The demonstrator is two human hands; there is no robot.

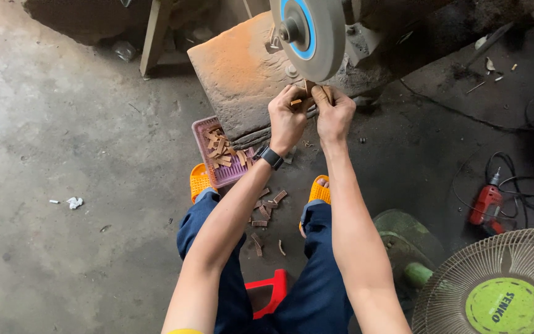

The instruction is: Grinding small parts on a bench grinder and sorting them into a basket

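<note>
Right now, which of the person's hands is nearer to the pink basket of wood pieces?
Left. The left hand is just up and to the right of the pink basket; the right hand is farther right, beyond the left, under the grinding wheel.

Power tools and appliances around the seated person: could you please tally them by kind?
Grinding wheel: 1
Red electric drill: 1
Fan: 1
Total: 3
</note>
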